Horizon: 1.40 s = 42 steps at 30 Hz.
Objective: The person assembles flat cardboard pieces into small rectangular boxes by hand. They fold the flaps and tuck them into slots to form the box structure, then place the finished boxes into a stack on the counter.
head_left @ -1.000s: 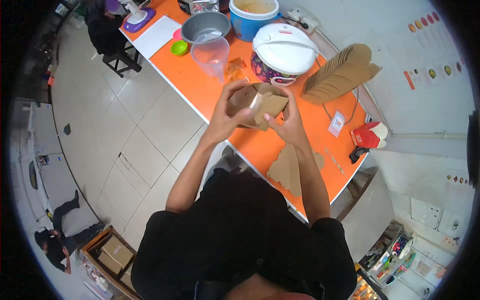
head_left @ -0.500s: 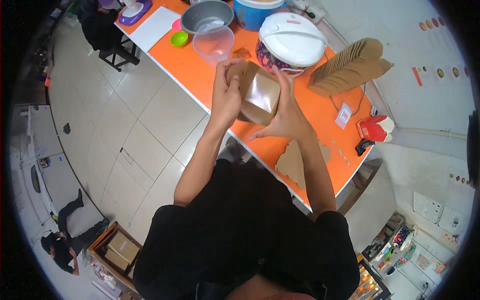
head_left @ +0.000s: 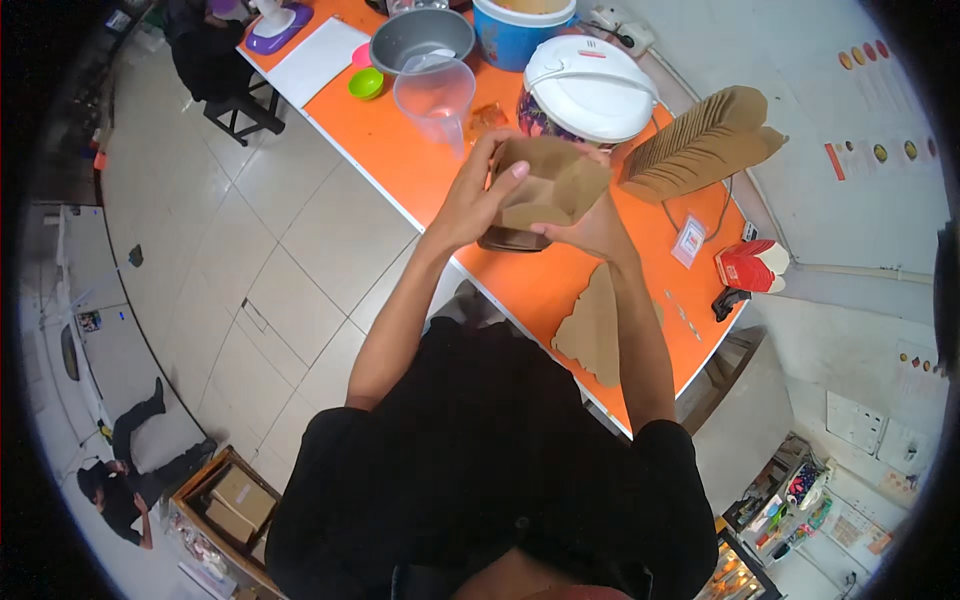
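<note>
A brown paper food box point(head_left: 545, 190) is held up above the table edge between my two hands, its open top tilted toward me. My left hand point(head_left: 468, 205) grips its left side, the thumb laid over the rim. On the other side my right hand point(head_left: 605, 235) closes round the box, thumb at the near wall and fingers partly hidden behind it. Below my right forearm lie flat brown box blanks point(head_left: 588, 335) on the orange table point(head_left: 530, 285).
A long row of nested brown boxes point(head_left: 700, 145) stands at the right, near a red and white box point(head_left: 745, 267). Farther back are a white-lidded rice cooker point(head_left: 590, 85), a clear jug point(head_left: 433, 95), a grey basin point(head_left: 422, 40) and a blue bucket point(head_left: 520, 35). A person sits at the far left.
The brown box has turned in my hands: its shiny face showed before, and now its open inside does. My right hand's thumb has come in against the near wall.
</note>
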Motion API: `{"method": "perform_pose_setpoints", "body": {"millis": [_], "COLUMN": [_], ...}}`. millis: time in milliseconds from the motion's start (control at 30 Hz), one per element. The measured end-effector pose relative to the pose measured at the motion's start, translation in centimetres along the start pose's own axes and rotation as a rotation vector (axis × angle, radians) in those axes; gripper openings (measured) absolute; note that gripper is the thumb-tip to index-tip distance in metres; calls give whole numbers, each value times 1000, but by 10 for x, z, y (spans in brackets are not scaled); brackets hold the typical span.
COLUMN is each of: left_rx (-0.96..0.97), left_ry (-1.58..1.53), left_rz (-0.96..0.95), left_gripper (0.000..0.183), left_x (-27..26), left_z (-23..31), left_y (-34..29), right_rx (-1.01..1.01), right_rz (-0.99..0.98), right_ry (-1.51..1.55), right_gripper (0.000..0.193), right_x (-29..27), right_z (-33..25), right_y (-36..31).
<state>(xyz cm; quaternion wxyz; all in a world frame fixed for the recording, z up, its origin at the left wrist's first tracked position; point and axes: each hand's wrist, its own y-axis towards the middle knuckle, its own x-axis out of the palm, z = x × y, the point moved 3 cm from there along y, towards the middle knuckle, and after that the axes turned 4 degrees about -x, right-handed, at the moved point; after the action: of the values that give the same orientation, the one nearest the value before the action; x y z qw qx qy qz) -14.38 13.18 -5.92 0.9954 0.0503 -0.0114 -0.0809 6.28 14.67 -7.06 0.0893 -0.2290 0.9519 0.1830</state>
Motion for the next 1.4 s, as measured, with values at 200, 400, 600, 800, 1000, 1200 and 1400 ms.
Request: {"method": "perform_pose_setpoints", "body": {"millis": [200, 400, 600, 800, 1000, 1200, 1400], "left_rx": [-36, 63, 137, 42, 31, 29, 65], "left_ry": [184, 339, 659, 462, 400, 390, 439], "left_rz": [145, 150, 279, 347, 368, 295, 247], "left_gripper": [48, 46, 44, 36, 32, 31, 32], "left_x": [5, 11, 15, 14, 15, 15, 13], "left_z": [-22, -40, -36, -60, -55, -58, -60], "left_y": [-11, -20, -30, -38, -31, -31, -28], "right_rx": [111, 178, 293, 181, 253, 298, 397], "right_rz": [-68, -104, -22, 67, 88, 192, 166], "right_ry": [-207, -397, -131, -340, -473, -527, -543], "right_gripper": [125, 131, 91, 53, 42, 44, 47], "right_x": [0, -4, -3, 7, 5, 17, 20], "right_z": [22, 32, 26, 19, 22, 29, 26], "right_y": [-15, -26, -32, -36, -34, -42, -44]}}
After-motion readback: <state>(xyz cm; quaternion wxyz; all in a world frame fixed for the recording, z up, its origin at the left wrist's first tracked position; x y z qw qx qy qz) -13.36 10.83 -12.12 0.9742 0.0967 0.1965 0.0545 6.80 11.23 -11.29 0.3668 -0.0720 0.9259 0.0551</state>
